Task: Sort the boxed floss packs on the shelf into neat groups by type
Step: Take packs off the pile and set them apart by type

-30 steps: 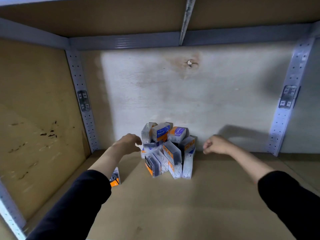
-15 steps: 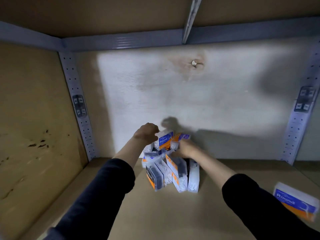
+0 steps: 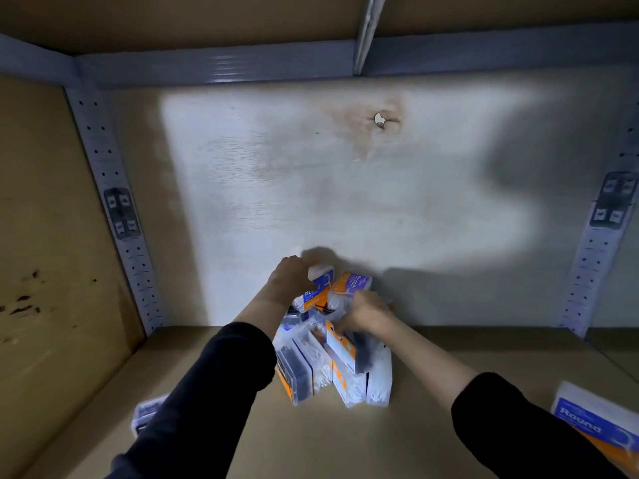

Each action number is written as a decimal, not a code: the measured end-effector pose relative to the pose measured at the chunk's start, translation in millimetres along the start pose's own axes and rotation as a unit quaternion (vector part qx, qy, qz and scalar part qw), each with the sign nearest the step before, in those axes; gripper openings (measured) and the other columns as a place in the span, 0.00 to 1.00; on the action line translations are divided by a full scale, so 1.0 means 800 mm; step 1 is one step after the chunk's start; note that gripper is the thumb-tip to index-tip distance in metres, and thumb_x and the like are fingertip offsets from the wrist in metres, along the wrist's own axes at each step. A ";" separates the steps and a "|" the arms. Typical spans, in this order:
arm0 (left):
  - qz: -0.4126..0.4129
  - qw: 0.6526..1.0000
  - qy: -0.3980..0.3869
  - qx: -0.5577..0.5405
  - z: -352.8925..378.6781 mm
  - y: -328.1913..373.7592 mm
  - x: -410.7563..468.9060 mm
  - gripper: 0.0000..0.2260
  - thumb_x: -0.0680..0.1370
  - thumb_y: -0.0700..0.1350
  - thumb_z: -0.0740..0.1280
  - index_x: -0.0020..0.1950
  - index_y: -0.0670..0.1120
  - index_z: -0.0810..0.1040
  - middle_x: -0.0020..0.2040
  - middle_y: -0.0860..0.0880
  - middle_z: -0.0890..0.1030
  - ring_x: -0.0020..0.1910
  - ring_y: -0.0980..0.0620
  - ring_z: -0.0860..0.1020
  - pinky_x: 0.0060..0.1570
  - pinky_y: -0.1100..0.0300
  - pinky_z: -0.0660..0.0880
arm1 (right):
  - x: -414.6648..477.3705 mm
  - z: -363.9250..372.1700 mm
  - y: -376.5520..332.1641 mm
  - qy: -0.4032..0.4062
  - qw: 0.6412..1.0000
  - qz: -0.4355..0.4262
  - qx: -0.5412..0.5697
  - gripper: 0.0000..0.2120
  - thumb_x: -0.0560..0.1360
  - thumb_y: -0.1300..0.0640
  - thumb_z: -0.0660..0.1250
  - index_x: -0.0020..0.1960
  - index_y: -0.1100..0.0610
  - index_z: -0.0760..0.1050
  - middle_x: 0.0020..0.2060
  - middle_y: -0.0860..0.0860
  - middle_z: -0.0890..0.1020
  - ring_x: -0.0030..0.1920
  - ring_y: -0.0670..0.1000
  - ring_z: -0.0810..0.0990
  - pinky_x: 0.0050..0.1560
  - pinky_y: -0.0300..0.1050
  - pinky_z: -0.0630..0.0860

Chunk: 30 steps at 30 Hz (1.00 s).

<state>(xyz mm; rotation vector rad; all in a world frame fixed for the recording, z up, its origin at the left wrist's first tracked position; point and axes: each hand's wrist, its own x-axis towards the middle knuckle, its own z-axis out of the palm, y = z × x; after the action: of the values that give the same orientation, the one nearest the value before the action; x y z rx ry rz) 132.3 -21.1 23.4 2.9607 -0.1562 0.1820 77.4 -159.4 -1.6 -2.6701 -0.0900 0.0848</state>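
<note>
My left hand [image 3: 288, 278] grips the Round pack [image 3: 316, 294]; right hand [image 3: 363, 314] closed on, probably, the Smooth pack [image 3: 349, 288], atop the pile [image 3: 332, 368].

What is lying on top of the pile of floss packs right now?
A "Round" pack under the left hand and a "Smooth" pack by the right hand top the pile. Whatever lies beneath the hands is hidden.

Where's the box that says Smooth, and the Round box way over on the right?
Smooth box [image 3: 353, 284], head view, on its orange and purple label.
Round box [image 3: 587, 421], head view, on its blue label.
</note>
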 end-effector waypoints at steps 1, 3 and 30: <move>0.002 1.000 0.002 -0.002 0.000 0.000 0.000 0.22 0.76 0.50 0.67 0.64 0.37 0.73 0.63 0.39 0.76 0.63 0.43 0.73 0.59 0.56 0.70 | -0.001 -0.001 0.003 0.002 1.000 0.004 0.003 0.19 0.68 0.56 0.71 0.28 0.57 0.62 0.27 0.49 0.67 0.27 0.44 0.65 0.23 0.36 0.58; 0.006 1.000 0.007 -0.008 -0.001 0.002 -0.002 0.21 0.76 0.48 0.68 0.63 0.37 0.73 0.62 0.39 0.77 0.63 0.43 0.74 0.58 0.55 0.71 | -0.001 -0.001 0.006 0.005 1.000 0.007 0.022 0.11 0.67 0.55 0.72 0.35 0.59 0.72 0.34 0.51 0.76 0.33 0.47 0.75 0.25 0.36 0.62; -0.076 0.997 -0.009 -0.026 -0.104 -0.082 -0.187 0.22 0.71 0.50 0.73 0.61 0.42 0.78 0.60 0.44 0.78 0.58 0.46 0.77 0.54 0.56 0.75 | -0.116 0.055 -0.094 -0.056 0.994 -0.091 0.032 0.12 0.69 0.54 0.70 0.45 0.63 0.76 0.39 0.56 0.79 0.39 0.49 0.76 0.28 0.29 0.64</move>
<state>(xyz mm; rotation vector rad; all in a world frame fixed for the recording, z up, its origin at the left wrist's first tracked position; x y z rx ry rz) -16.8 71.9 74.3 2.9070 0.0626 0.1276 -22.2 -79.8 -2.1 -2.5779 -0.3600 0.1749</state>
